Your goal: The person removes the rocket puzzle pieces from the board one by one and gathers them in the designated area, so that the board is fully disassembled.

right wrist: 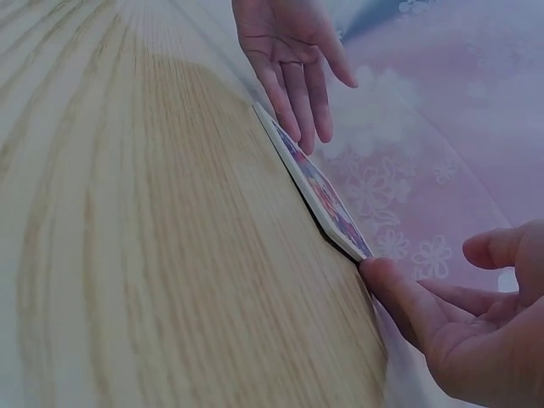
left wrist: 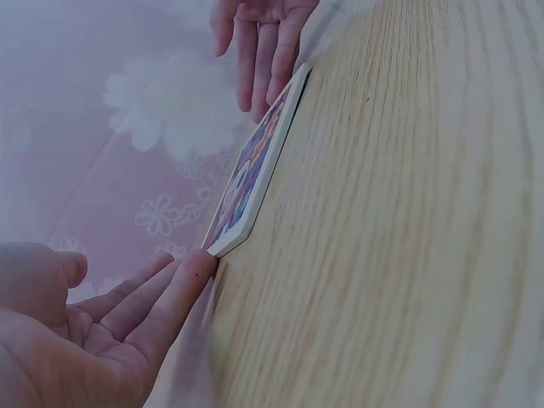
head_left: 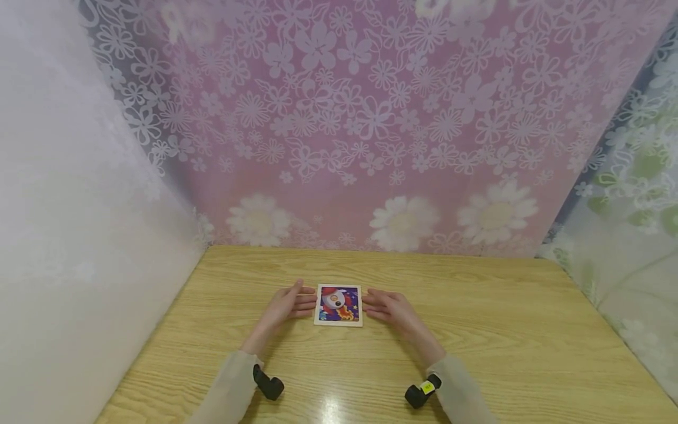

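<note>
A square picture card (head_left: 339,305), purple with orange flames, lies face up on the wooden table (head_left: 477,312), between the two hands. The left hand (head_left: 288,303) touches its left edge with extended fingers, thumb apart; the right hand (head_left: 390,307) does likewise at the right edge. Black devices (head_left: 270,387) sit at both wrists, beside pale sleeves (head_left: 228,386). Behind hangs pink flowered cloth (head_left: 339,159).

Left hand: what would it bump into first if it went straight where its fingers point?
The rocket picture tile, at its left edge. The left hand points right at it and may even be touching; any tiny gap is hard to judge.
</note>
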The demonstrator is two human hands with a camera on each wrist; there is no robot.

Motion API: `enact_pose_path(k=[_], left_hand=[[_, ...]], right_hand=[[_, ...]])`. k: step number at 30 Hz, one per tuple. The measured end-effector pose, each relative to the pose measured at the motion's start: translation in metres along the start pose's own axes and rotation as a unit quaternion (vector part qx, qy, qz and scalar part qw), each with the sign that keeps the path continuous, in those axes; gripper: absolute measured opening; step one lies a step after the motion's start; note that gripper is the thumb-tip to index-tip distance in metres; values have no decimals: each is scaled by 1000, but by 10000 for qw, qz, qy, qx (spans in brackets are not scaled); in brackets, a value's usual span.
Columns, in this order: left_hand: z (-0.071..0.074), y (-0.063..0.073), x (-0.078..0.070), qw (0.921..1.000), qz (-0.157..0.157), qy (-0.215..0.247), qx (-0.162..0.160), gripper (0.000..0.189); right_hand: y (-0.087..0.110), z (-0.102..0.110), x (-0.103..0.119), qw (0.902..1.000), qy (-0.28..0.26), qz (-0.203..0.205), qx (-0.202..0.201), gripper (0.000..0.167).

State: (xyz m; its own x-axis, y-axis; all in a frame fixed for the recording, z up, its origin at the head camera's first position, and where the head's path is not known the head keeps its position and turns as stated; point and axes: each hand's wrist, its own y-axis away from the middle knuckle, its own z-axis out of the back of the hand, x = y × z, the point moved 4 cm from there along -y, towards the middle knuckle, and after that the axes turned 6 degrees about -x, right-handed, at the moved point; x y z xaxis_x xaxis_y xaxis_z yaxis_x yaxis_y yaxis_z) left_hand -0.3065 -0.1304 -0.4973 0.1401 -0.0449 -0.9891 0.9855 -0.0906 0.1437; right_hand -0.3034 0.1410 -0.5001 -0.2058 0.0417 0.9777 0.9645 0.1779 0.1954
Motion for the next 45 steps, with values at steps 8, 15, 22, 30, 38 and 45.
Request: enact_pose_path(k=[8, 15, 22, 30, 38, 45], left_hand=[[-11, 2, -2, 9999, -1, 23, 98, 64], [-19, -2, 0, 9999, 20, 26, 131, 66], [-26, -3, 1, 9999, 84, 23, 107, 66], [-40, -4, -1, 9996, 60, -45, 272, 67], [-51, -6, -1, 9994, 16, -124, 315, 60], [-58, -6, -1, 9994, 51, -123, 325, 60]], right_hand=[[7, 9, 2, 9997, 137, 146, 113, 51], [9, 16, 1, 9997, 214, 17, -68, 51], [12, 23, 4, 9995, 293, 26, -63, 52], [18, 33, 5, 9992, 356, 30, -182, 50], [22, 43, 7, 9987, 442, 49, -239, 52], [25, 50, 6, 9985, 486, 70, -234, 52]])
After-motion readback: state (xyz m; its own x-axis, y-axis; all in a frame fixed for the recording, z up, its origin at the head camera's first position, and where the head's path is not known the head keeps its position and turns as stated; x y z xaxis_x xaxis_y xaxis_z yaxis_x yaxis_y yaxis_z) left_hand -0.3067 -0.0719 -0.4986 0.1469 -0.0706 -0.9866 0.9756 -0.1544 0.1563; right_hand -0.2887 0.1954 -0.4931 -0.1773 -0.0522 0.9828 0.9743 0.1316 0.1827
